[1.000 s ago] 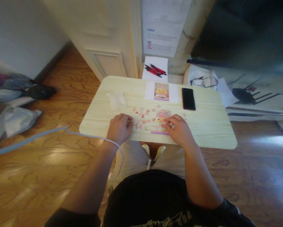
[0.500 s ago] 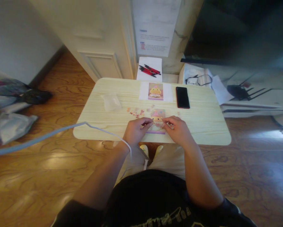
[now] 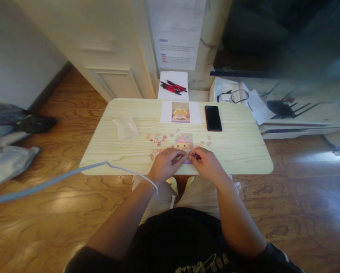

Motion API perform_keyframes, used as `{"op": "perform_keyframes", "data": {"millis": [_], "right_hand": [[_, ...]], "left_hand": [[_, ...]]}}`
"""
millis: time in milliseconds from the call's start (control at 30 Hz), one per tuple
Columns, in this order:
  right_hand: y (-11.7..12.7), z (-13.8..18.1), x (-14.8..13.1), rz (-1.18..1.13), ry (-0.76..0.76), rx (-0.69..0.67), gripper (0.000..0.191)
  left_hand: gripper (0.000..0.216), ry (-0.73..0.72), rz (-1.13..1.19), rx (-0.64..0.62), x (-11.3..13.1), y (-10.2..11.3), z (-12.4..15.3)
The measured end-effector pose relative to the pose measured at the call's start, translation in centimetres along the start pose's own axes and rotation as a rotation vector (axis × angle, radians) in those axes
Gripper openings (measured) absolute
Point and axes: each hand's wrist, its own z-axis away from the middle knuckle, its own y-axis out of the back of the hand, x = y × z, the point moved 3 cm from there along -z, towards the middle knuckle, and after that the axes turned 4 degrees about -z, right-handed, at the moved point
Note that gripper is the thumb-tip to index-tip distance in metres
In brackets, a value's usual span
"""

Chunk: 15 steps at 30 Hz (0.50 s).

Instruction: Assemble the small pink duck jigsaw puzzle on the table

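Observation:
A partly built jigsaw puzzle (image 3: 183, 141) with a yellow figure on pink lies near the front edge of the pale wooden table (image 3: 238, 151). My left hand (image 3: 166, 165) and my right hand (image 3: 205, 163) meet over its lower part, fingertips pinched together. What they pinch is too small to name. Loose puzzle pieces (image 3: 155, 139) are scattered just left of the puzzle, with a few more pieces (image 3: 206, 143) to its right. A reference picture (image 3: 180, 112) of the same figure lies on white paper further back.
A black phone (image 3: 213, 118) lies right of the picture. A clear plastic bag (image 3: 126, 127) sits on the table's left part. Red and black pens (image 3: 172, 87) rest on paper behind the table. A white cable (image 3: 59, 177) runs from my left wrist. Bags (image 3: 8, 159) lie on the floor at left.
My left hand has moved right from the loose pieces to meet my right hand over the puzzle. The view has shifted, so the table sits lower and further left in the frame.

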Motion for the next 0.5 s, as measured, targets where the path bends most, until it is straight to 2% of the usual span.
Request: {"op": "perform_keyframes", "data": {"millis": [100,267,367,500], "right_hand": [[0.1,-0.3,0.2,0.012,-0.024,0.029,0.010],[0.5,-0.6,0.8,0.031,-0.105,0.090,0.011],[0.6,-0.7,0.9,0.042,-0.158,0.111,0.014],[0.1,-1.0,0.6,0.020,-0.187,0.093,0.015]], "left_hand": [[0.015,-0.031,-0.084,0.077,-0.5,0.8,0.2],[0.019,0.057,-0.125,0.200,-1.8,1.7,0.9],[0.019,0.097,-0.090,0.216,-2.2,1.8,0.8],[0.022,0.103,-0.091,0.177,-2.3,1.6,0.5]]}}
